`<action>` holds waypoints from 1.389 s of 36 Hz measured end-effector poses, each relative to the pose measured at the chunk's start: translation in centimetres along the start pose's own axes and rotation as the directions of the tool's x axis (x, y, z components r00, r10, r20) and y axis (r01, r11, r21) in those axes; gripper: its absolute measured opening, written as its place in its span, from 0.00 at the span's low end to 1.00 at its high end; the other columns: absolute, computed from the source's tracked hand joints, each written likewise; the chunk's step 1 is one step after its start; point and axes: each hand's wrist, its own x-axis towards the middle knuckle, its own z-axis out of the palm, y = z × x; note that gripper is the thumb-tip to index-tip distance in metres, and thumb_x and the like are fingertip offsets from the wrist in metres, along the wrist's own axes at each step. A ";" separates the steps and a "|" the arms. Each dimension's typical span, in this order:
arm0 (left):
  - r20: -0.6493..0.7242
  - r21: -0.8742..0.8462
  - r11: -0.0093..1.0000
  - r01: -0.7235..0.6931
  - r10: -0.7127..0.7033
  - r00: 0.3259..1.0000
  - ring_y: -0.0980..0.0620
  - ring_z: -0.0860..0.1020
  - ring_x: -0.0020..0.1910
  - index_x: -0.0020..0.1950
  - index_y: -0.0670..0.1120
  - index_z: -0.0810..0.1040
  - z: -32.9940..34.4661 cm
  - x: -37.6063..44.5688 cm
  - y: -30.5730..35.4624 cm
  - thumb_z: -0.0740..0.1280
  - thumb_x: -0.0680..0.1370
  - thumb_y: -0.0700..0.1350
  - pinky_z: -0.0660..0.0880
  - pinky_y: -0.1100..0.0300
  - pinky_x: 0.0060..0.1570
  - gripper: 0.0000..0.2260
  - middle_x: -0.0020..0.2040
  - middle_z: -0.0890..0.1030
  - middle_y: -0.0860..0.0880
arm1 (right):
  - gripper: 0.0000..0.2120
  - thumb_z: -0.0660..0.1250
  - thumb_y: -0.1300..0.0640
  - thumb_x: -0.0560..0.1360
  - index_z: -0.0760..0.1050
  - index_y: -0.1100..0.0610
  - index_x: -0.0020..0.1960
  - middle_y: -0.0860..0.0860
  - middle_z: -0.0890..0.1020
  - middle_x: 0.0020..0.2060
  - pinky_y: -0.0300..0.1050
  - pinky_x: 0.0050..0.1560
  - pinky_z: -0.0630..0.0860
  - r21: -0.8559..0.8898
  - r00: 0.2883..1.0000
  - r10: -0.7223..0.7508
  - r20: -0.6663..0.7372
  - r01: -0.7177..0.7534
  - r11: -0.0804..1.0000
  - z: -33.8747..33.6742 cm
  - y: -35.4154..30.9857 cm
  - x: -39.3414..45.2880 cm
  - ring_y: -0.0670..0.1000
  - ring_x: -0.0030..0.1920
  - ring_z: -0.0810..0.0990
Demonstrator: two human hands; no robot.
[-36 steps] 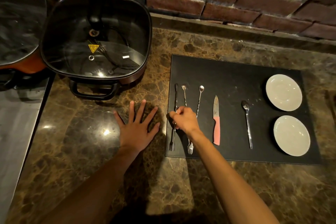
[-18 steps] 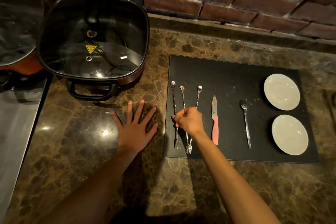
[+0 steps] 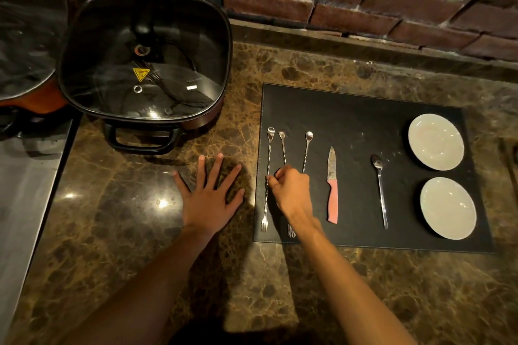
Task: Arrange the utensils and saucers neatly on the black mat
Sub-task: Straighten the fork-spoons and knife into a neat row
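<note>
Pinching the leftmost twisted fork-spoon (image 3: 267, 176) about midway along its stem, my right hand (image 3: 291, 193) has its fingers (image 3: 271, 180) closed narrow on the thin metal. My left hand (image 3: 208, 196) lies flat and spread on the marble bench (image 3: 126, 218), just off the left edge of the black mat (image 3: 364, 120), holding nothing. The stem runs near to far, tines toward me and small bowl away, close along that left edge. A second one (image 3: 282, 143) passes under my knuckles, and a third (image 3: 307, 145) leans slightly just beyond. I judge the next nudge turns on that long axis: it should sit parallel to its neighbours, evenly spaced. Further right lie the pink-handled knife (image 3: 332, 196) and a spoon (image 3: 380, 193), both pointing away from me. Two saucers (image 3: 436, 141) (image 3: 448, 208) sit at the right end, one behind the other.
</note>
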 end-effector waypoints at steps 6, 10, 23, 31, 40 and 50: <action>-0.009 0.006 1.000 0.001 -0.001 1.000 0.42 0.46 0.84 0.81 0.68 0.49 0.1 0.0 0.0 0.44 0.81 0.69 0.45 0.20 0.70 0.27 0.85 0.51 0.53 | 0.09 0.70 0.58 0.76 0.75 0.61 0.53 0.58 0.79 0.50 0.49 0.50 0.76 -0.153 0.997 -0.041 -0.069 0.030 0.988 -1.6 1.2 0.4 0.59 0.49 0.79; -0.005 0.009 1.000 -0.002 0.002 1.000 0.41 0.48 0.84 0.81 0.68 0.49 0.1 0.0 0.0 0.44 0.82 0.69 0.46 0.20 0.70 0.27 0.85 0.52 0.53 | 0.04 0.64 0.64 0.77 0.76 0.64 0.49 0.62 0.82 0.46 0.56 0.47 0.80 -0.224 0.999 -0.023 -0.036 0.015 0.975 -2.0 1.7 0.2 0.63 0.47 0.82; -0.017 0.011 1.000 -0.008 0.008 1.000 0.40 0.50 0.84 0.81 0.67 0.52 -0.1 -0.1 0.1 0.47 0.81 0.68 0.46 0.20 0.70 0.27 0.85 0.54 0.52 | 0.14 0.72 0.52 0.71 0.80 0.62 0.49 0.60 0.83 0.47 0.53 0.47 0.81 -0.336 0.993 0.122 -0.002 -0.115 0.935 -2.4 -0.2 1.4 0.64 0.48 0.83; -0.013 0.013 1.000 -0.008 0.008 1.000 0.40 0.50 0.84 0.81 0.67 0.52 0.2 0.1 -0.1 0.45 0.82 0.68 0.45 0.21 0.70 0.27 0.85 0.54 0.52 | 0.15 0.71 0.50 0.71 0.80 0.62 0.48 0.58 0.82 0.44 0.50 0.46 0.82 -0.236 0.978 0.207 0.040 -0.192 0.953 -2.9 -0.2 2.1 0.60 0.45 0.83; -0.001 0.025 1.000 -0.001 0.001 1.000 0.40 0.50 0.84 0.81 0.67 0.51 0.1 0.1 -0.1 0.43 0.82 0.68 0.45 0.20 0.70 0.27 0.85 0.53 0.52 | 0.07 0.74 0.60 0.71 0.79 0.62 0.44 0.59 0.84 0.37 0.42 0.37 0.78 0.040 0.970 0.221 0.105 -0.226 0.973 -3.5 1.3 1.7 0.53 0.36 0.84; -0.005 0.030 1.000 0.003 -0.002 1.000 0.40 0.50 0.84 0.81 0.68 0.51 0.3 0.1 -0.2 0.43 0.82 0.69 0.46 0.21 0.71 0.27 0.85 0.53 0.52 | 0.12 0.71 0.54 0.71 0.81 0.64 0.38 0.58 0.85 0.35 0.54 0.44 0.83 0.125 0.972 0.223 0.072 -0.230 0.965 -3.2 1.5 1.4 0.57 0.39 0.85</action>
